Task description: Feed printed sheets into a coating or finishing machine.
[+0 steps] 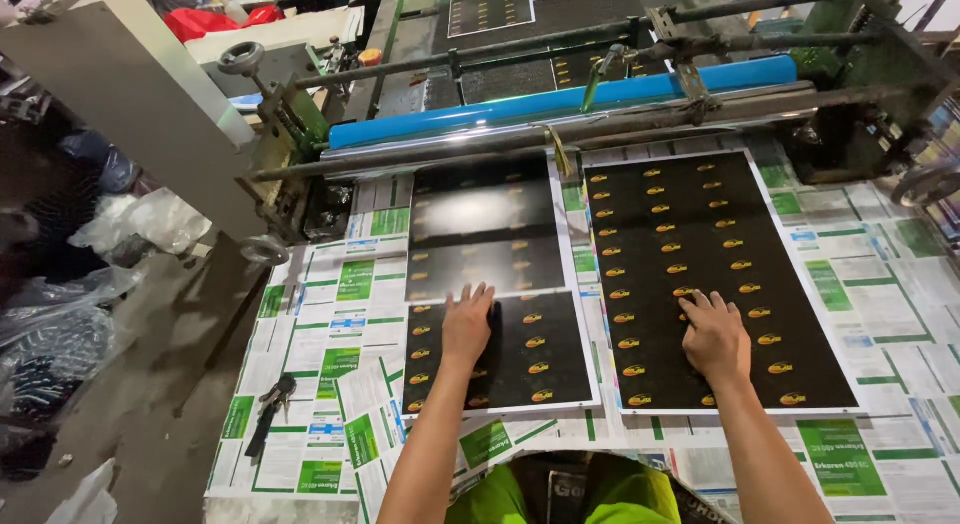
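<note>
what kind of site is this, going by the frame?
Likely a print-finishing or laminating workshop. Both hands, left hand and right hand, press flat on glossy black printed sheets coming off a roller machine with a blue roller; the table is papered with printed leaflets.

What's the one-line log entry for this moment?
left hand flat on left black printed sheet | right hand flat on right black printed sheet
</note>
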